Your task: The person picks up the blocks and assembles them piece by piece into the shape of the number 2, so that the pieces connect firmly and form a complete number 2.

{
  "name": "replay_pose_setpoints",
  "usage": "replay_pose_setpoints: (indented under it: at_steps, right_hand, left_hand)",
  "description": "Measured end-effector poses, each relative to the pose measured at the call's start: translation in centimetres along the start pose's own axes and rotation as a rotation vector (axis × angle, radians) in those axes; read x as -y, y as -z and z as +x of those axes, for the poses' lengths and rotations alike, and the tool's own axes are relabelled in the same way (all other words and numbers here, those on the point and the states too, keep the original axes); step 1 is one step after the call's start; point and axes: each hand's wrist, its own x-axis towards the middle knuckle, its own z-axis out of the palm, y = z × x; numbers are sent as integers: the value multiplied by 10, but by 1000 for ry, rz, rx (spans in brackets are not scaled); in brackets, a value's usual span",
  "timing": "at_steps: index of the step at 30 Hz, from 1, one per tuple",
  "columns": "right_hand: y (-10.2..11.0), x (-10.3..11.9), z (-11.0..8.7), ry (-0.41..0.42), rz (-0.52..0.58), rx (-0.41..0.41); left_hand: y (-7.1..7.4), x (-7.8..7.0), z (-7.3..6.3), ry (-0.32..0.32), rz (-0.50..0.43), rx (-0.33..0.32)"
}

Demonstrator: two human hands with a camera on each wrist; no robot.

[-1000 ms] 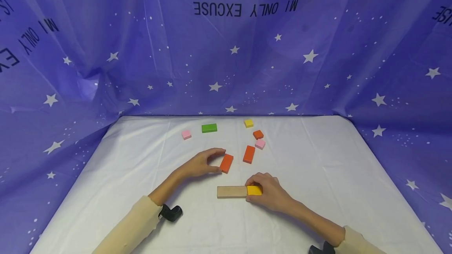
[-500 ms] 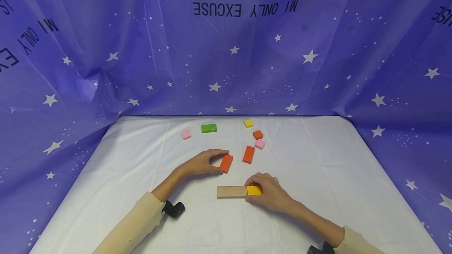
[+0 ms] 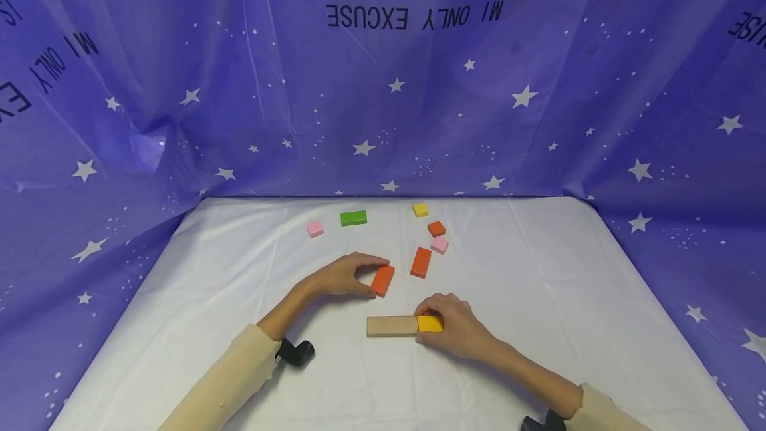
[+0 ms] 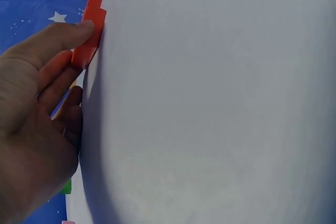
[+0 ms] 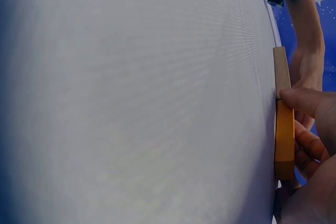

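My left hand pinches an orange rectangular block between thumb and fingers; the left wrist view shows the thumb on one side of this orange block. My right hand grips a yellow block lying end to end with a plain wooden block. In the right wrist view the thumb lies near the seam between the yellow block and the wooden block. The hand hides the yellow block's right end in the head view. A second orange block lies just right of the left hand's block.
Farther back on the white cloth lie a green block, a pink block and a small yellow block. A small orange piece sits close to another pink block. A purple starry curtain stands behind.
The left fingers have closed in around the orange block, and it has shifted slightly toward me. My right hand and its blocks stay practically where they were.
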Motion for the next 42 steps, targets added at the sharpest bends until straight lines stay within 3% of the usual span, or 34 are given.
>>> replay_pose_setpoints:
  at_steps: [12, 28, 42]
  right_hand:
    - [0, 0, 0, 6, -12, 0]
    - [0, 1, 0, 13, -21, 5]
    - [2, 1, 0, 1, -18, 4]
  left_hand:
    - [-2, -5, -6, -3, -11, -29]
    - [-5, -23, -10, -31, -44, 33]
    - [-12, -22, -12, 2, -23, 76]
